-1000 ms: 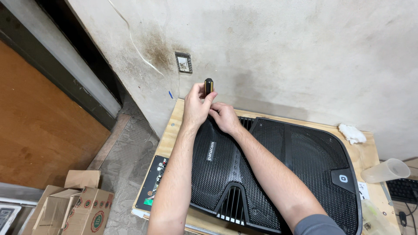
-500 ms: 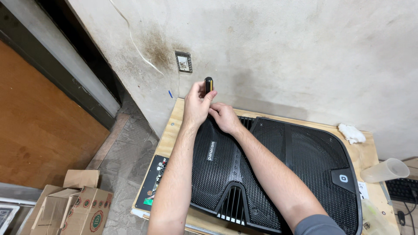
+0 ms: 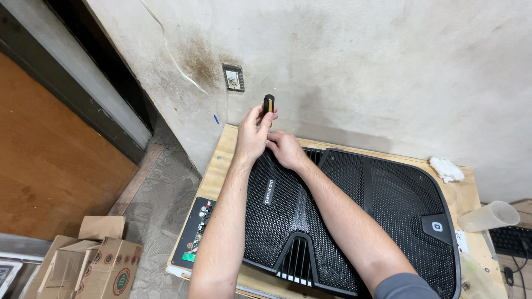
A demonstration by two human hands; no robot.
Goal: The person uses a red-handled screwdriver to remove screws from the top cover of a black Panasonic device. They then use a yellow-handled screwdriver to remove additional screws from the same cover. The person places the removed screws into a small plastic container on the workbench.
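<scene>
A wooden table [image 3: 224, 147] is standing against a stained wall [image 3: 360, 61], and a large black speaker [image 3: 354, 216] is lying on it with its mesh grille facing up, covering most of the top. To the left, on the floor, cardboard boxes [image 3: 94, 266] are sitting open. A green circuit board [image 3: 197, 230] is lying at the left edge of the table, just beside the speaker. A translucent plastic cup [image 3: 487, 216] is lying on its side at the right end, and a white rag [image 3: 446, 169] is resting near the far right corner.

The left hand [image 3: 252, 133] is holding a screwdriver [image 3: 269, 105] with a black and yellow handle upright over the far left corner of the speaker; the fingers are clamped around the handle. The right hand [image 3: 285, 149] is resting on the grille just beside it, fingers curled together near the lower part of the tool. The tip itself is hidden behind the hands, so I cannot tell if it is seated in a screw.

To do this step well, I think the tool should be standing straight above the screw, with pressure going down along its axis, so the tip is not slipping out. The right hand should be guiding the shaft low and steadying the grille, while the left hand is turning slowly.
</scene>
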